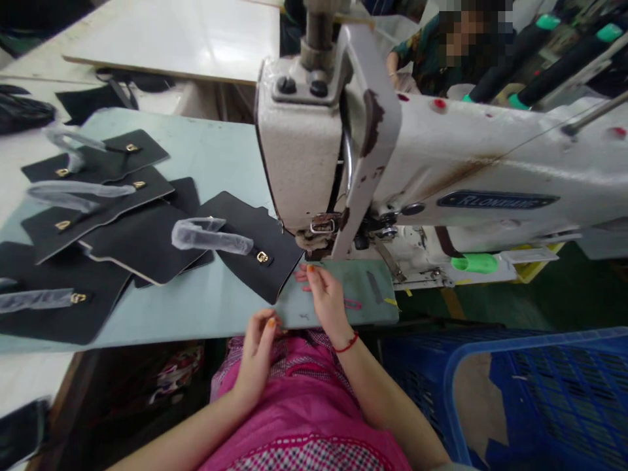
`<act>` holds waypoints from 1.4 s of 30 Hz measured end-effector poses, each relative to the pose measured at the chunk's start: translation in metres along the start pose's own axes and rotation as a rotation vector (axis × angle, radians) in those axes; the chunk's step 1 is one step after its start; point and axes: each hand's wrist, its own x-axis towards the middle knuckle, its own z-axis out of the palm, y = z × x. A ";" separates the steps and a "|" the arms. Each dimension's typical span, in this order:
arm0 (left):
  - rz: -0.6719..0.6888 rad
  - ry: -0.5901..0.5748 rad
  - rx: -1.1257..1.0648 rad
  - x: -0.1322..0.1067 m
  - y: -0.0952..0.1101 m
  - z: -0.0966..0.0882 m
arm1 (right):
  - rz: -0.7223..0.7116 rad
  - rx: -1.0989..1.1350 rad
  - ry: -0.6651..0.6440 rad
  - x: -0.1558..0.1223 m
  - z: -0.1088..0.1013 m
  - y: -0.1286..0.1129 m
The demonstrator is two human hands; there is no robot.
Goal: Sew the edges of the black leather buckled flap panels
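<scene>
A black leather piece with a gold clasp and a plastic-wrapped strap lies under the needle area of a white sewing machine. My right hand rests on the pale green table just below the needle, fingers pressed together near the piece's edge; what they pinch, if anything, I cannot make out. My left hand hangs at the table's front edge, fingers curled, touching the edge above my pink apron.
Several more black pieces with gold clasps are spread over the left of the table. A blue plastic crate stands at the lower right. Another person sits behind the machine. A white board lies at the back.
</scene>
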 end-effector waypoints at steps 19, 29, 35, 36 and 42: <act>1.326 -0.958 1.170 0.237 0.125 -0.039 | -0.119 -0.107 0.203 0.019 0.050 0.002; 1.170 -0.761 1.360 0.177 0.135 -0.049 | -0.067 -0.081 0.107 0.019 0.027 -0.007; 1.049 -0.604 1.344 0.147 0.121 -0.042 | -0.061 -0.112 -0.017 0.027 0.006 -0.015; 1.028 -0.583 1.337 0.143 0.120 -0.041 | -0.061 -0.119 -0.035 0.029 0.003 -0.016; 0.912 -0.494 1.330 0.124 0.119 -0.032 | -0.074 -0.170 -0.112 0.035 -0.008 -0.025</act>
